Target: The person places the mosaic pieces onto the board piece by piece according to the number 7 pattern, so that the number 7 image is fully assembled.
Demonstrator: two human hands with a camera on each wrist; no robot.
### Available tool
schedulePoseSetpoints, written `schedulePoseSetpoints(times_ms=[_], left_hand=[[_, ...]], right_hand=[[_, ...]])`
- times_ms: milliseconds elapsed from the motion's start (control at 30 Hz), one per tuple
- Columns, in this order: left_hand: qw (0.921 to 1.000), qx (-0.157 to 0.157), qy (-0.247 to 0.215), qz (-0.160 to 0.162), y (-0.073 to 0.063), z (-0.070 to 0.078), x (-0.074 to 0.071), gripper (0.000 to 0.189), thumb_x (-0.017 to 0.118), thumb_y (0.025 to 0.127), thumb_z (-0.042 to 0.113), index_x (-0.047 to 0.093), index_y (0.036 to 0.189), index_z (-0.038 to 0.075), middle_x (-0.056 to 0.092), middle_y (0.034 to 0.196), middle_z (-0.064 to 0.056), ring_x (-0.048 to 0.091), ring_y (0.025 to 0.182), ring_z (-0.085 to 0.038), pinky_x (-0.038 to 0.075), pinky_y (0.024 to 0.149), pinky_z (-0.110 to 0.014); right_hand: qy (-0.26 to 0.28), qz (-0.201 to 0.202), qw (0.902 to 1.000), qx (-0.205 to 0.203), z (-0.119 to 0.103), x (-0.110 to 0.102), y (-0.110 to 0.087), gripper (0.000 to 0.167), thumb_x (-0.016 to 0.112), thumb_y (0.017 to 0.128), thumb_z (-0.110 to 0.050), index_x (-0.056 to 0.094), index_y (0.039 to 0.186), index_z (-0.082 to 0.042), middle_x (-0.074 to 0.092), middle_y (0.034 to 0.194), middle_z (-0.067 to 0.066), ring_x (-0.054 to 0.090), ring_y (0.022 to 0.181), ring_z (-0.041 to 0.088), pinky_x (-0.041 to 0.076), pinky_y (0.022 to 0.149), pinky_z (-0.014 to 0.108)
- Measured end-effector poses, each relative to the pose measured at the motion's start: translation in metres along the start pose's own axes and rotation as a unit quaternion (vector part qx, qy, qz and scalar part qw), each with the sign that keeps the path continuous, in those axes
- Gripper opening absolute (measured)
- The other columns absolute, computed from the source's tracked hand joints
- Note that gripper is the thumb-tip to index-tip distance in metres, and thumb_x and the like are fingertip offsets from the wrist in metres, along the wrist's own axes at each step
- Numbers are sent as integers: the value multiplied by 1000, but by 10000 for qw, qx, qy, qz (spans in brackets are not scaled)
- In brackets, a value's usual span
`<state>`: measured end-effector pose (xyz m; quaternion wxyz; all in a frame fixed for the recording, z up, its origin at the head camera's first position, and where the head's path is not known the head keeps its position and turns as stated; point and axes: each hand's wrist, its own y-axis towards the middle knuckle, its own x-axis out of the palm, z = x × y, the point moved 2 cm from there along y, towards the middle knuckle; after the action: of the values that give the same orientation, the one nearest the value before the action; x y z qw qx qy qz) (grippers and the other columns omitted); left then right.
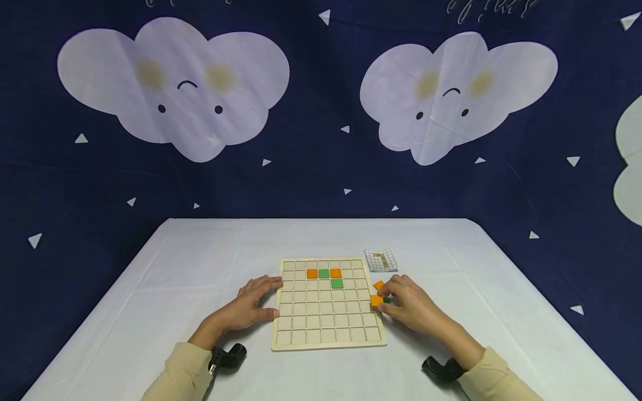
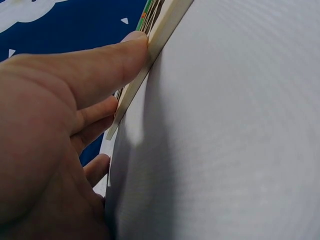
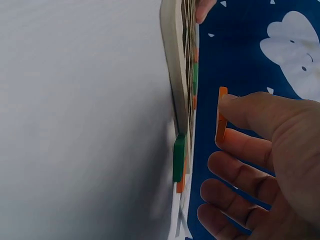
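A wooden grid board (image 1: 306, 322) lies on the table with orange and green square tiles set in its upper cells: an orange tile (image 1: 312, 274), a green tile (image 1: 323, 273), another orange tile (image 1: 335, 273) and a green tile (image 1: 337, 283) below that one. My left hand (image 1: 251, 303) rests at the board's left edge, thumb and fingertips touching the rim. Between thumb and forefinger my right hand (image 1: 413, 305) pinches an orange tile (image 3: 222, 115), raised above the board's right edge. Under that hand lie a loose green tile (image 3: 178, 158) and a loose orange tile (image 1: 379, 284).
Beyond the board's top right corner lies a small pattern card (image 1: 381, 260) printed with a coloured grid. A white cloth covers the table (image 1: 225, 245). Behind it hangs a dark blue curtain (image 1: 321, 178) with clouds and triangles.
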<state>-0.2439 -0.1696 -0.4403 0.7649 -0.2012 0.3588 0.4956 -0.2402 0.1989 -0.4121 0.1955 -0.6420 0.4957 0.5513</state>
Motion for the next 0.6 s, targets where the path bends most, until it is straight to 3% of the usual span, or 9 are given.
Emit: schedulePoseSetpoints(times_ms=[600], left_hand=[[10000,59,-13,0,1,0,0,65,71,83,30,44,140,11,33,152,-10,18,142,-40,9,111,-66]], right_hand=[[151,55,9998,-130,-16,3,14,19,75,78,-24,68,94,-17,60,91,-5,50,87,6,46,74,27]])
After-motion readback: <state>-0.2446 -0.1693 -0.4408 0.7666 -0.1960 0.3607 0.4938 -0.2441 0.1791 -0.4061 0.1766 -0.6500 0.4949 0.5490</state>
